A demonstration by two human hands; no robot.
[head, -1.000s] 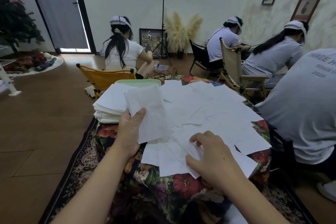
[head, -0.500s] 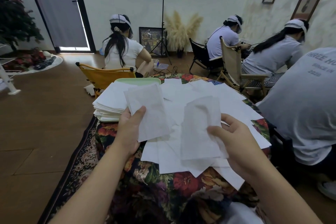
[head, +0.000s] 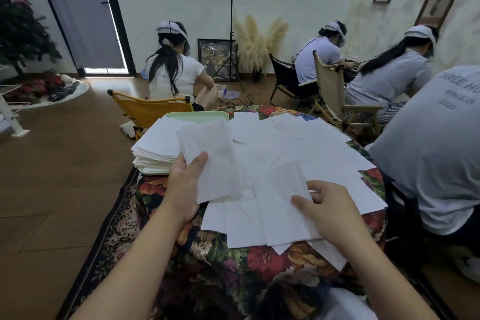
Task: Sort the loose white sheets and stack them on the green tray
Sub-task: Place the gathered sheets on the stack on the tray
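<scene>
Loose white sheets lie fanned out over the flowered tablecloth. My left hand holds a small bundle of white sheets upright, thumb pressed on its front. My right hand pinches one white sheet lifted just above the spread pile, between thumb and fingers. At the table's far left, a thick stack of sheets rests on the green tray, of which only the far rim shows.
The flowered tablecloth hangs over the near table edge. A yellow chair stands behind the tray. A person in a grey shirt sits close at the right; others sit further back. Wooden floor lies to the left.
My right hand picked one sheet off the spread pile, lifted it, and now has it lower and closer to the bundle. My left hand kept its bundle nearly still.
</scene>
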